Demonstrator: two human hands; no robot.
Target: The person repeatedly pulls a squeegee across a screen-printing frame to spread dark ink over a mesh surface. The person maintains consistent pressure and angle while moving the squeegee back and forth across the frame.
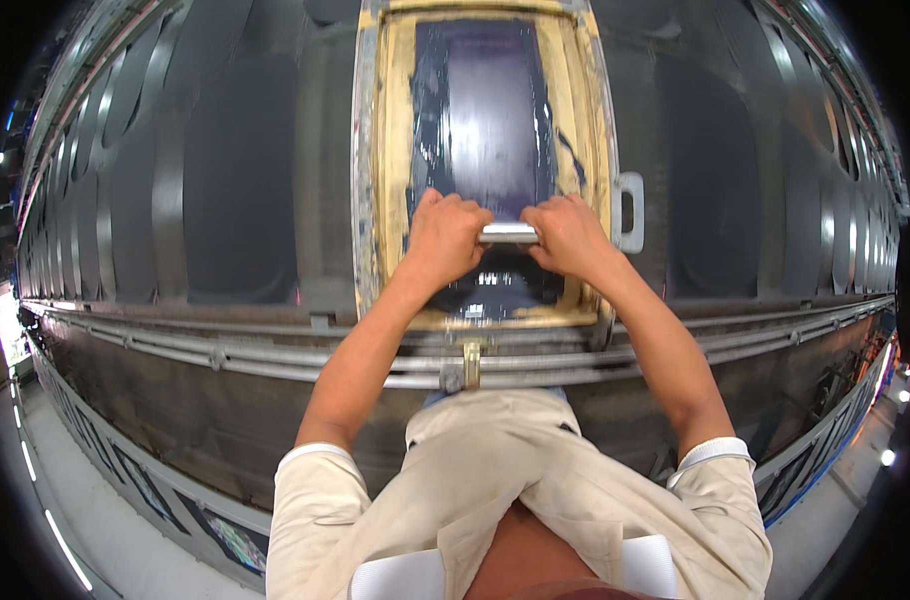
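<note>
A screen-printing frame [367,150] with yellowed inner edges lies on the long table in front of me. Dark ink coats its mesh [490,120], glossy down the middle and smeared thicker along both sides. Across the frame's near part runs a squeegee [509,233] with a pale metal bar. My left hand [445,237] is closed round its left end, and my right hand [572,237] grips the right end, thumbs toward each other. Below the bar, a pool of wet dark ink [500,285] shines near the frame's front edge. The squeegee's blade is hidden from view.
Dark flat pieces [240,180] lie in rows on the table to both sides. A pale loop handle [630,212] sticks out from the frame's right side. Metal rails [215,355] run along the table's front edge, with a brass-coloured bracket [472,364] below the frame.
</note>
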